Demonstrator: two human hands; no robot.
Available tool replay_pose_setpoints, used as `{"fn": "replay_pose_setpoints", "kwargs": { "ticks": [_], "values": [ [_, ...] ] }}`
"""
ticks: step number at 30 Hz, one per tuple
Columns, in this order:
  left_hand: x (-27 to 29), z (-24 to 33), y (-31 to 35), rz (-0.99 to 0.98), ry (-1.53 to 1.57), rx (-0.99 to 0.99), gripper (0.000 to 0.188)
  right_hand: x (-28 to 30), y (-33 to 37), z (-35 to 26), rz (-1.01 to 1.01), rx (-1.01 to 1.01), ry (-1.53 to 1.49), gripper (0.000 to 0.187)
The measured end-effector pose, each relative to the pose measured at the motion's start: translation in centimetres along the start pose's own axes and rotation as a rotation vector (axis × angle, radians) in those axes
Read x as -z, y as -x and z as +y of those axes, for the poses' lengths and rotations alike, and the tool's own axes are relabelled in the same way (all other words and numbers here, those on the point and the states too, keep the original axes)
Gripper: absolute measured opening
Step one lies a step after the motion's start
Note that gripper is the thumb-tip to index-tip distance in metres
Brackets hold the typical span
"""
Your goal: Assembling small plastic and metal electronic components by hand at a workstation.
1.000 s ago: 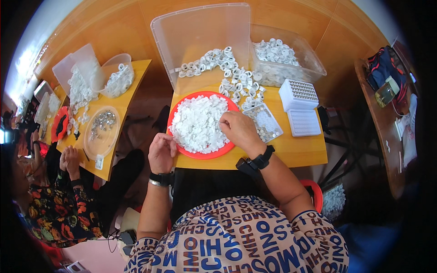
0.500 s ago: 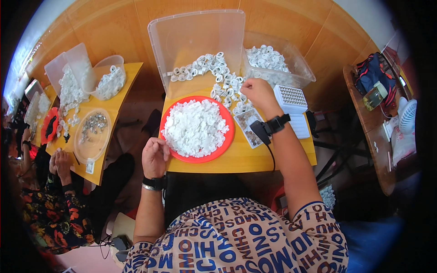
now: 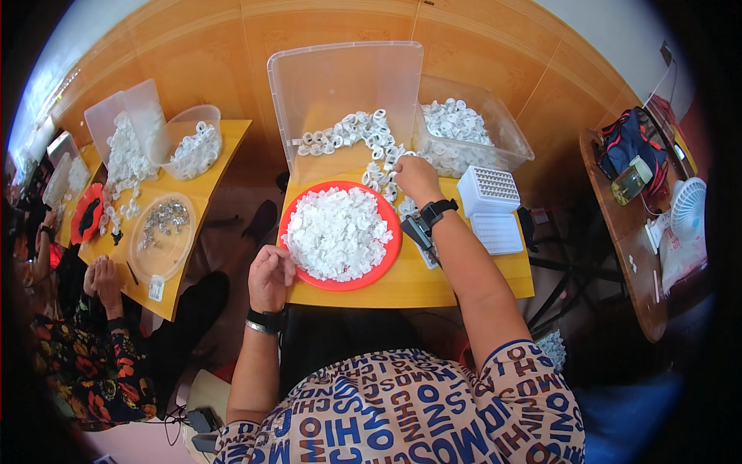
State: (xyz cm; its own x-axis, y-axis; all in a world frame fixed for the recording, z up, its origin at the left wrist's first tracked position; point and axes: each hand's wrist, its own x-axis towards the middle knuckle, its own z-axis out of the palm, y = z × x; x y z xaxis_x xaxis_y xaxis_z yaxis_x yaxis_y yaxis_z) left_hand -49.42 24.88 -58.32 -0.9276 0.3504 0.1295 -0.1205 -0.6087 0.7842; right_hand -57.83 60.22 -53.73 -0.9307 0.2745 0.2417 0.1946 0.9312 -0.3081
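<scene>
A red round tray heaped with small white plastic pieces lies at the front of the yellow table. My left hand is beside its left rim, fingers curled; whatever they may hold is hidden. Beyond the tray, my right hand reaches to a spread of white ring-shaped parts, its fingertips closed together at their near end. Anything in that pinch is too small to make out. Under my right wrist, a shallow tray is mostly covered by the wrist and its black strapped device.
A clear bin full of white parts stands at the back right, next to stacked white trays. A clear upright lid stands behind the rings. At left, another person's hands rest by a second table.
My right hand has moved left, staying near the ring-shaped parts, and its wrist now covers most of the shallow tray. My left hand stays by the red tray. The whole view has shifted slightly.
</scene>
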Motion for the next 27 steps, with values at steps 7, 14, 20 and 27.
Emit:
{"fn": "replay_pose_setpoints", "kwargs": {
  "ticks": [7,14,20,27],
  "values": [
    [-0.2,-0.1,0.1,-0.013,0.008,-0.034,0.027,0.8,0.9,0.7,0.063,-0.016,-0.168,0.016],
    [-0.4,-0.1,0.2,-0.006,-0.005,-0.041,0.027,6.7,6.5,-1.8,0.081,0.027,-0.644,0.017],
    [-0.8,0.3,0.4,0.012,-0.056,-0.031,0.026,8.7,13.3,-6.0,-0.052,0.107,-1.019,0.014],
    [-6.9,2.8,0.6,-0.065,-0.249,0.11,0.04,6.4,15.4,-8.6,-0.248,0.122,-1.233,0.014]
  ]
}}
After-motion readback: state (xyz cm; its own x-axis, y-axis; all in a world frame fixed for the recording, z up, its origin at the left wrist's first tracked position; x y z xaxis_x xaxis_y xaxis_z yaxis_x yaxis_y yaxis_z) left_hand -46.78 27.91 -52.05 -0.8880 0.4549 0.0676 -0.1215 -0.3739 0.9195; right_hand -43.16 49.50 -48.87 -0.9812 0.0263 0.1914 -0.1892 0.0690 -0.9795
